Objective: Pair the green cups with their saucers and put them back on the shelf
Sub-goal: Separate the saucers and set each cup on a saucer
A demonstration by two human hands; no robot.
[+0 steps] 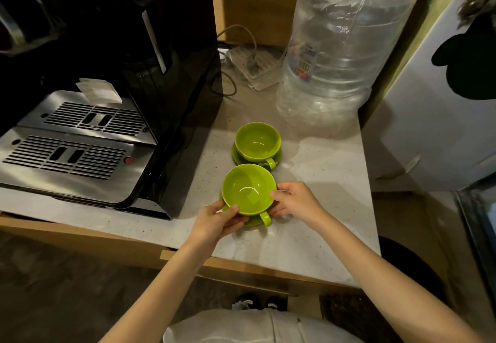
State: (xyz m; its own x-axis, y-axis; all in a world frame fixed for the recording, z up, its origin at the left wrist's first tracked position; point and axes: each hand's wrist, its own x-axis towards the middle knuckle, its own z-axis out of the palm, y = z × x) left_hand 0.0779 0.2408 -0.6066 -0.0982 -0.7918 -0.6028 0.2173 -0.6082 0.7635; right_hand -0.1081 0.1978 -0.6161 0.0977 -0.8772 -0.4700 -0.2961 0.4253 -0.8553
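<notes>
Near green ceramic cup on its green saucer, left hand and right hand grasping the saucer edges, far green cup just behind, speckled white counter open rightwards, black coffee machine close left

Speckled white counter on wooden base – black coffee machine left, dim warm light

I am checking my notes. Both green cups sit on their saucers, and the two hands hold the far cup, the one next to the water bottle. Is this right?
One thing is wrong. In the head view the left hand and right hand hold the near cup, not the far cup by the bottle. Both cups do sit on saucers.
</notes>
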